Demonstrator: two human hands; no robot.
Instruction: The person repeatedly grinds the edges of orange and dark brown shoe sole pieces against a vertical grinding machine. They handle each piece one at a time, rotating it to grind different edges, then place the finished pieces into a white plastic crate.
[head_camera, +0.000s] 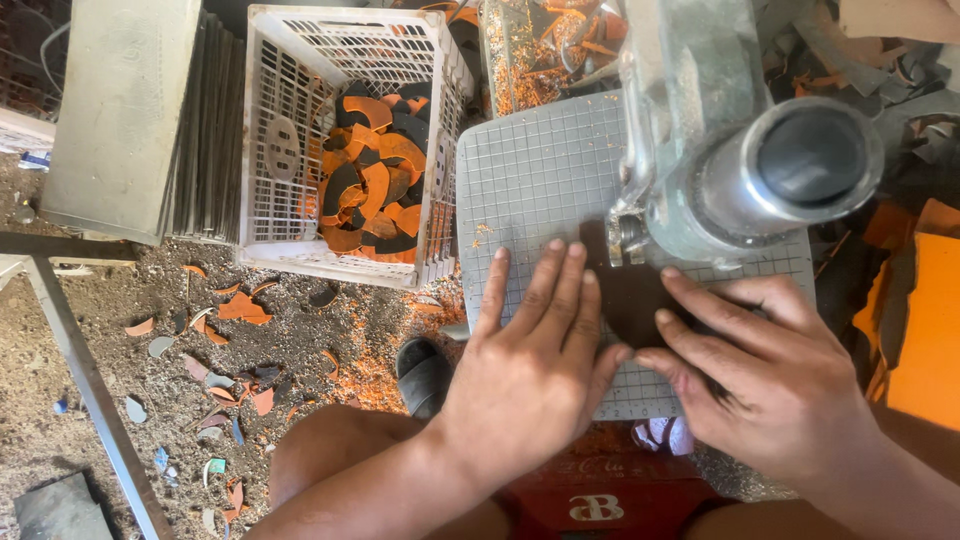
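Your left hand (530, 375) and right hand (770, 385) pressed flat, fingers together, on the thin dark leather-like piece (632, 300); it looked light and floppy, best steadied near its edges.

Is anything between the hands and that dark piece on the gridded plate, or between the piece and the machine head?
Nothing visible. Left hand and right hand both press directly on the dark piece on the gridded plate; its far edge sits right under the machine head.

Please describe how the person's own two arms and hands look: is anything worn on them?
Both are bare. The left hand and right hand have no gloves, and no rings or watch show. The forearms are uncovered with no sleeves in view. The fingernails are short.
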